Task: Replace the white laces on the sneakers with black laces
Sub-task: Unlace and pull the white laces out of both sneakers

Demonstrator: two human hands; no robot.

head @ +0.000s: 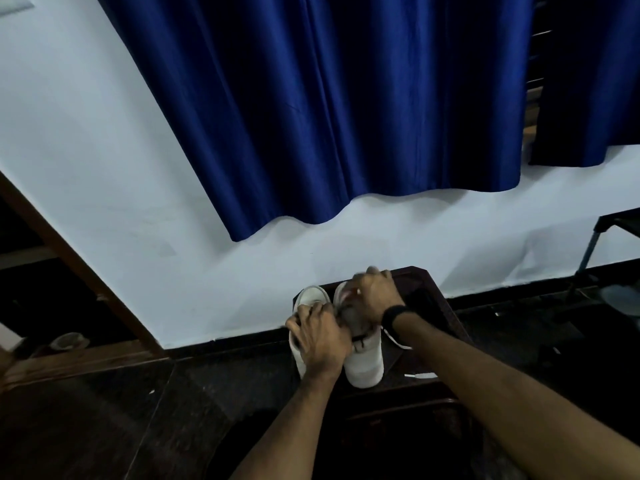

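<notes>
Left shoe (313, 299): white, on the dark table (426, 289), toe away from the person; mostly hidden under the left hand, so its lacing cannot be read.
Left hand (320, 336): lies over the left shoe with fingers curled toward the gap between the pair; they seem to pinch something by the right shoe's tongue, but what it is cannot be told.
Right shoe (363, 365): white, touching the left shoe; a bit of black lace (360, 338) shows near its collar.
Right hand (374, 296): over the front of the right shoe, fingers bent down at the eyelets, blurred; likely gripping lace or tongue, but I cannot tell.
White lace (394, 339): loose on the table just right of the right shoe, its tip (420, 375) nearer the person.
Progress: white lace looks already out of the right shoe, and black lacing appears under way there. Left shoe's state is unknown; probably still to do.
</notes>
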